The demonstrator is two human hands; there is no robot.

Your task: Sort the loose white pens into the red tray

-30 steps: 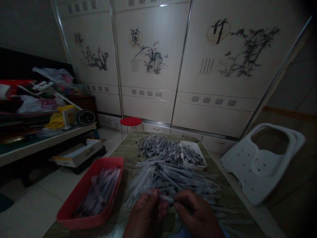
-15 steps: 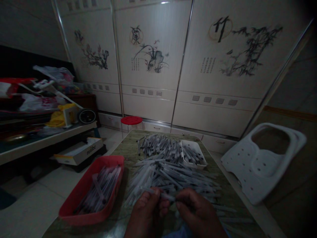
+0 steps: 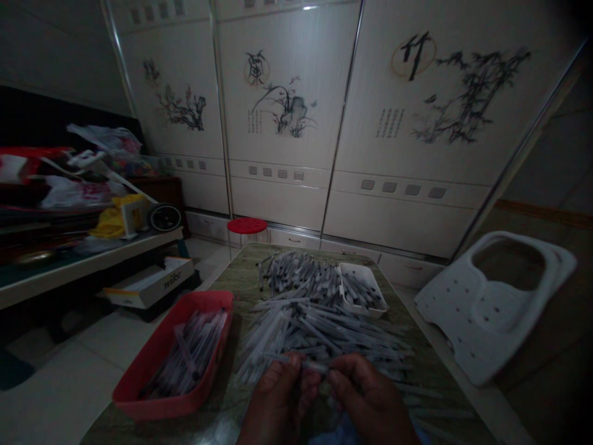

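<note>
My left hand (image 3: 278,389) is closed around a translucent pen (image 3: 314,366) held roughly level above the table's near end. At the pen's right end, the fingers of my right hand (image 3: 364,389) are pinched together; exactly what they grip is hard to make out in the dim light. Just beyond both hands spreads a heap of clear pen barrels (image 3: 333,327). Farther back lies a pile of pens with dark ends (image 3: 296,272), next to a white tray (image 3: 380,303) of similar pieces. To the left, a red plastic basket (image 3: 162,405) holds more pens.
The green marbled table (image 3: 245,266) carries everything. Behind it stand a red stool (image 3: 247,225) and a wardrobe with sliding doors (image 3: 278,204). A white plastic folding chair (image 3: 500,303) is on the right. A cluttered bench (image 3: 139,247) with an open box (image 3: 152,287) beneath occupies the left.
The fingers of my right hand have shifted slightly at the pen's end, and the pen sits a little more level. The heaps and containers look the same.
</note>
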